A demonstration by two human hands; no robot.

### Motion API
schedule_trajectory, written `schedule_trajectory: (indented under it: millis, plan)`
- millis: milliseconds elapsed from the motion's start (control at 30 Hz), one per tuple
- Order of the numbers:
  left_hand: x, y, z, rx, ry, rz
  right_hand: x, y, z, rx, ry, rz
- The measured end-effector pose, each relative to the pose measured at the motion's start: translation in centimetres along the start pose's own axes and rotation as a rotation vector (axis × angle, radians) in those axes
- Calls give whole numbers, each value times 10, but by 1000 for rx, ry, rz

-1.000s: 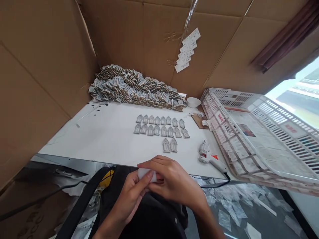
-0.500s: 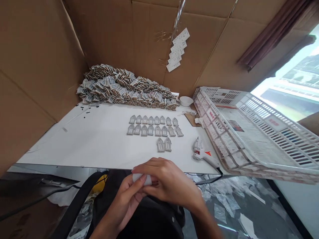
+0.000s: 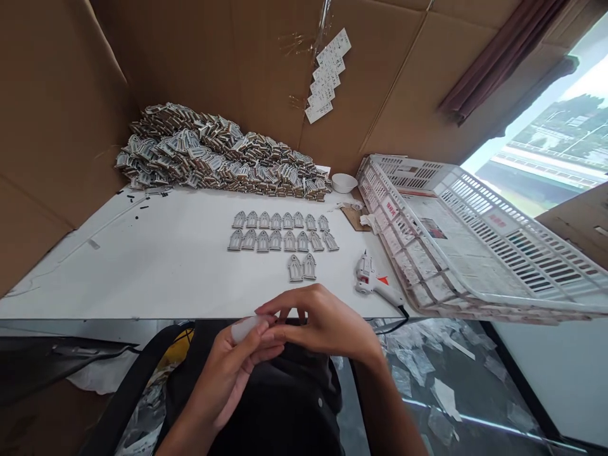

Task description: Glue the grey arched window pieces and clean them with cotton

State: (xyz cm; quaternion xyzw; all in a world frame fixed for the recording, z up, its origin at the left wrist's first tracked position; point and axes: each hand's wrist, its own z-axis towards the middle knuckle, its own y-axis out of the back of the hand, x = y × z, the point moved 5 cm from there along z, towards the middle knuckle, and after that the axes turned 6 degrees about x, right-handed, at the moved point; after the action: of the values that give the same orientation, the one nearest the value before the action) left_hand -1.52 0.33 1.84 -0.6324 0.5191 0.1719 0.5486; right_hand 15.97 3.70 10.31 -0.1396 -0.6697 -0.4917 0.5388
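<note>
My left hand (image 3: 232, 370) and my right hand (image 3: 320, 323) meet just below the front edge of the white table (image 3: 156, 266). Both are closed on a small white translucent piece (image 3: 244, 329), which shows between the left thumb and the right fingertips. On the table beyond them lie small grey arch-shaped plaques (image 3: 282, 231) in two rows, with two more plaques (image 3: 302, 267) nearer me. A white glue gun (image 3: 373, 284) lies to the right of these, its cord running off the edge.
A big heap of the same plaques (image 3: 213, 155) lines the back of the table against cardboard walls (image 3: 61, 107). A white slatted plastic crate (image 3: 456, 240) lined with newspaper stands at right, a small white bowl (image 3: 344, 182) behind it. Paper scraps litter the floor.
The view has swung right and down, so the table scene sits further left. My hands stay together on the white piece, which now sticks out more to the left.
</note>
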Motion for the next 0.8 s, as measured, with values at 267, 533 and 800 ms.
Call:
schedule_trajectory:
  millis: [267,533,800]
  plan:
    - [-4,-3,1,-73,-32,103,-9,19,-2,-105,-41,155]
    - [-19,-10,41,8,-197,682,-104,47,-11,-696,-287,326]
    - [-26,-21,101,42,-201,703,-141,41,-18,-825,-394,306]
